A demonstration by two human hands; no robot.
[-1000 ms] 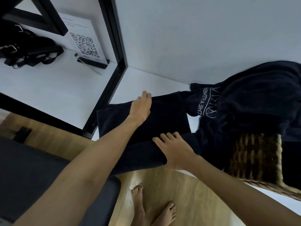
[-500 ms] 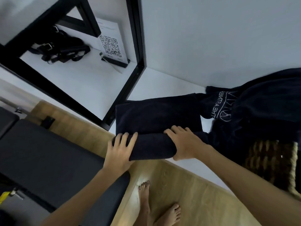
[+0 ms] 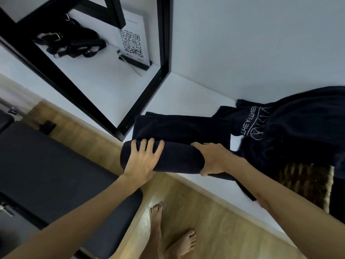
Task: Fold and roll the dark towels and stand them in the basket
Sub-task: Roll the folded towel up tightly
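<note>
Two bare hands work one dark navy terry towel (image 3: 179,131) at the near edge of the white matte surface (image 3: 186,98). Far left, a black padded bench (image 3: 46,165) stands on the wooden plank floor (image 3: 214,221). Beyond it, inside a black metal frame (image 3: 164,34), lie tangled black straps with metal buckles (image 3: 71,43) and an upright white card printed with a QR code (image 3: 132,43). The left hand (image 3: 143,159) lies over the left end of the towel's rolled part (image 3: 175,159), fingers spread wide and pressing down on the thick, soft cylinder. The rest of that towel lies flat behind the roll, a smooth folded rectangle. The right hand (image 3: 212,159) grips the roll's right end, fingers curved over the top and thumb tucked beneath. To the right, a heap of dark navy towels (image 3: 298,128), one showing white printed lettering and a round logo, drapes over a brown woven wicker basket (image 3: 308,186); what sits inside the basket is hidden.
</note>
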